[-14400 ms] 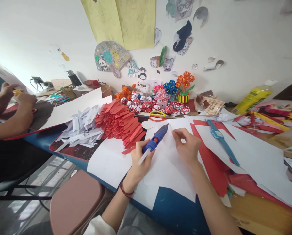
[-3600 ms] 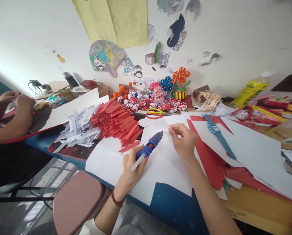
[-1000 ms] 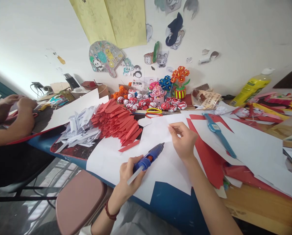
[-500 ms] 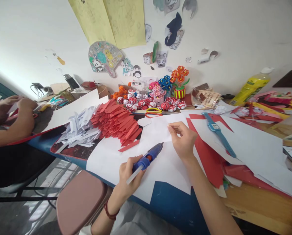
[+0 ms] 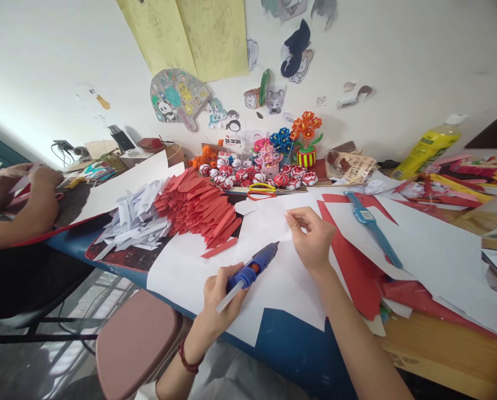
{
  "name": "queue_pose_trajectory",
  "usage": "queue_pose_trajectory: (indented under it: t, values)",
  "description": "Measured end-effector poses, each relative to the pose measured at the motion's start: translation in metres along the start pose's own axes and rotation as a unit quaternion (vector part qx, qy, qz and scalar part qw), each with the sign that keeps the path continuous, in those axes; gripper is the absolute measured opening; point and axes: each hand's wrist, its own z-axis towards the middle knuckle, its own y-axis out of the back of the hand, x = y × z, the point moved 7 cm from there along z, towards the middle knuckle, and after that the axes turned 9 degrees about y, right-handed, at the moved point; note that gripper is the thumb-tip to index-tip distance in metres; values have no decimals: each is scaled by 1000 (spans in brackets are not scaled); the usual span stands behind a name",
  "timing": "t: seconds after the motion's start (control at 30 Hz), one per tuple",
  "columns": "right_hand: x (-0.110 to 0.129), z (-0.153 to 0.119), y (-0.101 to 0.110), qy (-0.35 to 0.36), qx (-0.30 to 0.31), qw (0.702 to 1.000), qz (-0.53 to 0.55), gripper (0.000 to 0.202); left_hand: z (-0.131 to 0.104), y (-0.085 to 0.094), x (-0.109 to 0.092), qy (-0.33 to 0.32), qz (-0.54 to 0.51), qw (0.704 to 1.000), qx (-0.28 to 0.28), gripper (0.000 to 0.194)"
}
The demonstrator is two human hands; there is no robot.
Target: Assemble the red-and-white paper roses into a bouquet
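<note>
My left hand (image 5: 224, 294) is wrapped round a blue glue gun (image 5: 257, 265) with a pale glue stick at its rear; the dark nozzle points up and right. Just right of the nozzle, my right hand (image 5: 311, 238) is pinched, thumb against forefinger, above the white paper (image 5: 190, 272). What it holds, if anything, is too small or too pale against the paper to make out. Folded red paper strips (image 5: 202, 205) are heaped left of my hands, beside a pile of folded white ones (image 5: 135, 216).
Yellow-handled and red-handled scissors (image 5: 262, 191) and red-and-white paper balls (image 5: 240, 176) lie at the back. A blue watch (image 5: 371, 222) rests on papers at right, before a yellow bottle (image 5: 427, 147). Another person's hands (image 5: 34, 180) work at far left, near a pink stool (image 5: 138, 344).
</note>
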Motion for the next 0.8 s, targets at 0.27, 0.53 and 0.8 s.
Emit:
queue_pose_trajectory:
  t: [0.27, 0.53, 0.8]
  values:
    - [0, 1, 1, 1, -4, 1000, -2, 9, -2, 1, 4, 3, 0, 1000, -2, 24]
    - [-1, 0, -1, -4, 2, 1000, -2, 10, 1, -2, 1, 3, -14, 1000, 6, 25]
    - [-1, 1, 0, -15, 2, 1000, -5, 14, 0, 0, 5, 8, -12, 1000, 1, 25]
